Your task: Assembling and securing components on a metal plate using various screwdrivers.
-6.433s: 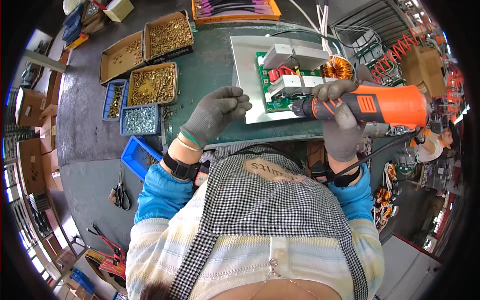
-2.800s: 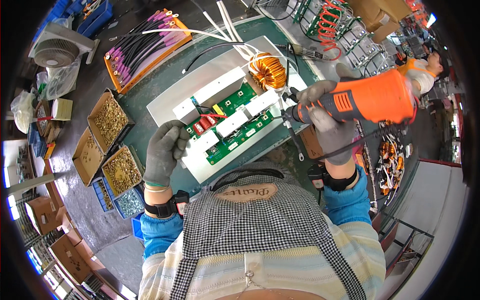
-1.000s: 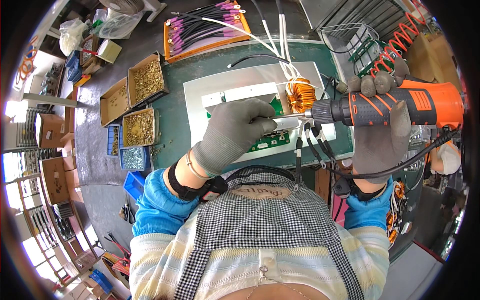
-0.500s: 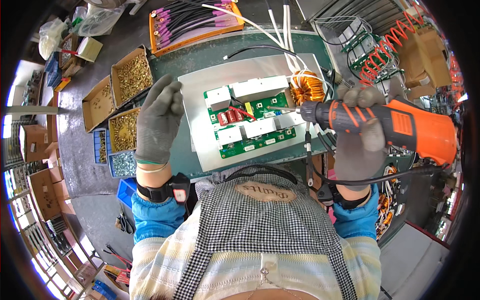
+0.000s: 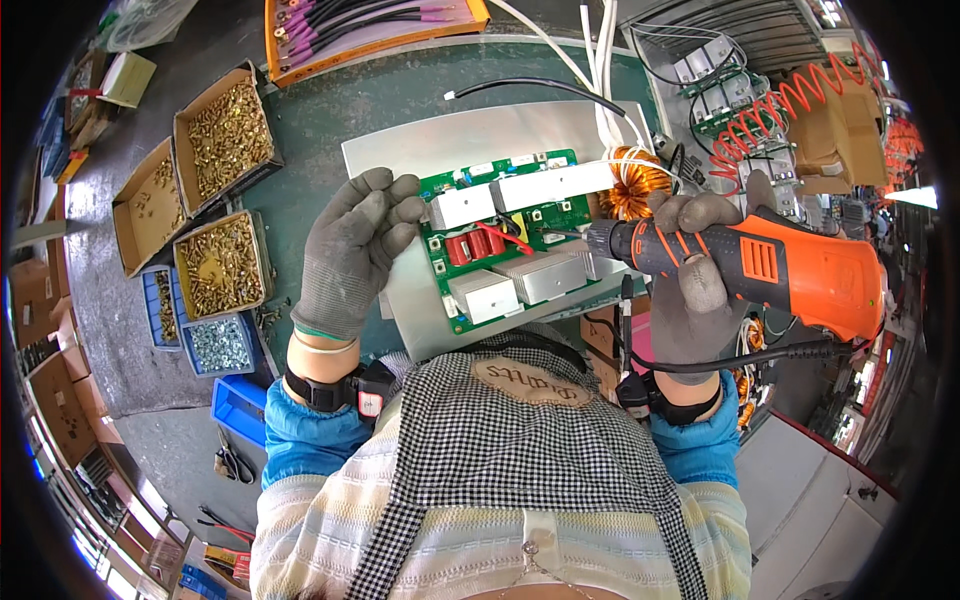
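Note:
My right hand (image 5: 700,290), in a grey glove, grips an orange and black electric screwdriver (image 5: 790,270) lying nearly level. Its bit points left over a green circuit board (image 5: 466,315). The board carries silver metal blocks (image 5: 545,276), red components (image 5: 470,247) and a red wire. It sits on a flat metal plate (image 5: 400,150). A copper-wound coil (image 5: 632,185) with white wires is by the board's right end. My gloved left hand (image 5: 355,250) is at the board's left edge, fingers curled together; whatever they may hold is hidden.
To the left stand open boxes of brass-coloured screws (image 5: 225,135), a blue tray of silver hardware (image 5: 218,345) and a blue bin (image 5: 238,408). Scissors (image 5: 233,462) lie below. An orange-edged tray of black cables (image 5: 375,25) is at the back. A red coiled hose (image 5: 780,110) hangs right.
My left hand has come closer to the board's left edge, its fingers more curled. The screwdriver remains in my right hand. The view has shifted, and the boxes appear farther left and lower.

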`<state>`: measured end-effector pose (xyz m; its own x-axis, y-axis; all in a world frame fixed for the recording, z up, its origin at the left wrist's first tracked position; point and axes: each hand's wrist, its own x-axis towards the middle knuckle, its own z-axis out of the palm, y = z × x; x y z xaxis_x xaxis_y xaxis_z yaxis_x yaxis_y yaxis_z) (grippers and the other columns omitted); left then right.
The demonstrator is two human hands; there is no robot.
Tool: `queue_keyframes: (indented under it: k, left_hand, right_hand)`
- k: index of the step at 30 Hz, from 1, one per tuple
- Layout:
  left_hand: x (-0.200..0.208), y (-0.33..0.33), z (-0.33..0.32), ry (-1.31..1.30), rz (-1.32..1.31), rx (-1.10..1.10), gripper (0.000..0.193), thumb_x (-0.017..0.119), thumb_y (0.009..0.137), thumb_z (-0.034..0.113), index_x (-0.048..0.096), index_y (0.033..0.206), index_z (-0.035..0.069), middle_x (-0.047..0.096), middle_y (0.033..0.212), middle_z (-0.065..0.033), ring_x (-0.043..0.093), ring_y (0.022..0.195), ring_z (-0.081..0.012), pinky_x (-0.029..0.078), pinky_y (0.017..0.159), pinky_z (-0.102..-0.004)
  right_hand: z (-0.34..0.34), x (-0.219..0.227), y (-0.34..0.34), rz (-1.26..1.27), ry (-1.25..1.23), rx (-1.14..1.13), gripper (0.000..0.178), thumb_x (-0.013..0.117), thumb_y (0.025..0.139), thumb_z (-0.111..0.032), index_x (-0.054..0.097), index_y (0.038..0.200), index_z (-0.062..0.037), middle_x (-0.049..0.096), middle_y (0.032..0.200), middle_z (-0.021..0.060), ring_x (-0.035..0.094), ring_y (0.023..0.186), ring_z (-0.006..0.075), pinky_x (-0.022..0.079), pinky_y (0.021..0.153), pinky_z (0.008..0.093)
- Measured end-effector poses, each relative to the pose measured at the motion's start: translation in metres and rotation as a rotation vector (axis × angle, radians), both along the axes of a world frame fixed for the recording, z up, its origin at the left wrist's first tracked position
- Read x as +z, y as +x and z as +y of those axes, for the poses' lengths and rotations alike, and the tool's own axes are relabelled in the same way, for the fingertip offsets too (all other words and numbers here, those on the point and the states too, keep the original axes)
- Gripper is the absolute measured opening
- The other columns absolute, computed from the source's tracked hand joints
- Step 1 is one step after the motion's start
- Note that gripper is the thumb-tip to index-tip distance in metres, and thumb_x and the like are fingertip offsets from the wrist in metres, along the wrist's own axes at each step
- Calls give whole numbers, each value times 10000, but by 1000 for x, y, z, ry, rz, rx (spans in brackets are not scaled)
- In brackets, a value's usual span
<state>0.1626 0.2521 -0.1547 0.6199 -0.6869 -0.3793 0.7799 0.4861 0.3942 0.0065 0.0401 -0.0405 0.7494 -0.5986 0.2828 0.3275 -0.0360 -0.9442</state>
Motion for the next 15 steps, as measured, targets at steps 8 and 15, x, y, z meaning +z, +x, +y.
queue_keyframes:
  k: [8,15]
  left_hand:
    - [6,-6,-1,195,-172,-23,310,492,979,204,460,1188,-22,619,1010,-120,641,859,-137,530,624,-194]
    - [-1,-9,-1,84,-186,22,317,577,937,220,515,1154,-2,601,951,-68,568,738,-90,476,615,-178]
  right_hand:
    - [7,-1,10,57,-265,208,688,770,703,-72,387,1273,-26,578,890,71,583,846,204,481,845,381]
    - [12,8,30,210,-234,179,585,715,713,53,443,1228,-7,595,898,109,604,791,191,510,825,348]
